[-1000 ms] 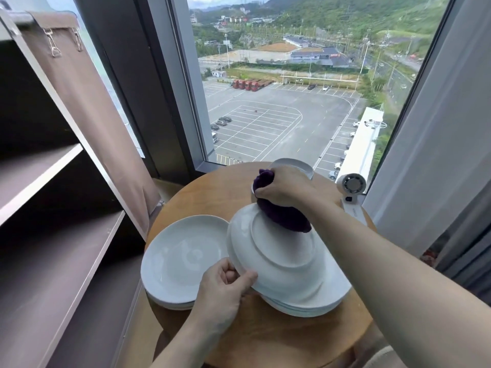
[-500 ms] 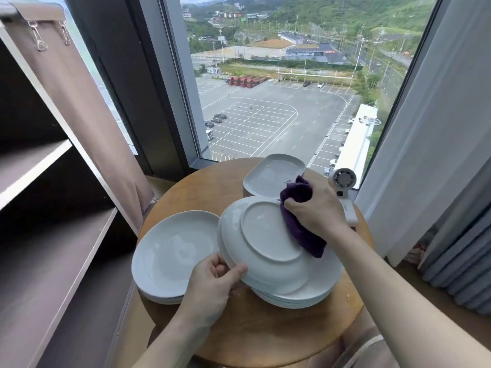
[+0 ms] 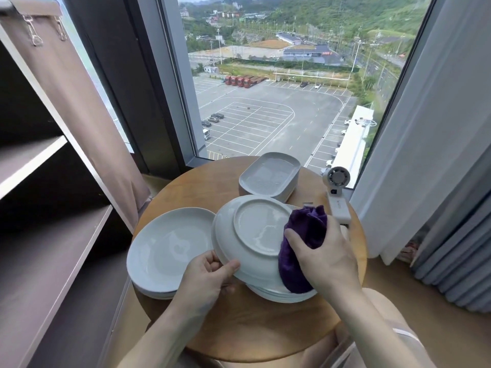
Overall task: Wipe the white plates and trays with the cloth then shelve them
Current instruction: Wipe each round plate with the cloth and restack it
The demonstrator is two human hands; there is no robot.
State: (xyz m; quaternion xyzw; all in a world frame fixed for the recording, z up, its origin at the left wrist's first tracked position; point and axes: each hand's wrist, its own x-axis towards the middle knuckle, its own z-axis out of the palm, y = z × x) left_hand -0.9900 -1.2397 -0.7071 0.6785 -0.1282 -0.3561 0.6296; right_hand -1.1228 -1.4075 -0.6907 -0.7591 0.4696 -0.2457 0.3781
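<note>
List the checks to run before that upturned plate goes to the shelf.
1. Left hand grips the upturned plate by its rim: ok.
2. Right hand holds the purple cloth on the plate's underside: ok.
3. Plate's inner face wiped: cannot tell, it faces down.
4. The stack beneath lies flat on the table: ok.
5. Bare board showing on the shelf: ok.

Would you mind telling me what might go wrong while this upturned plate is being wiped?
The left hand holds the tilted plate only by its rim, so pressure from the purple cloth might slip it onto the stack beneath and chip both. The right hand works close to the small white fan near the table edge; a wide stroke might knock it.
</note>
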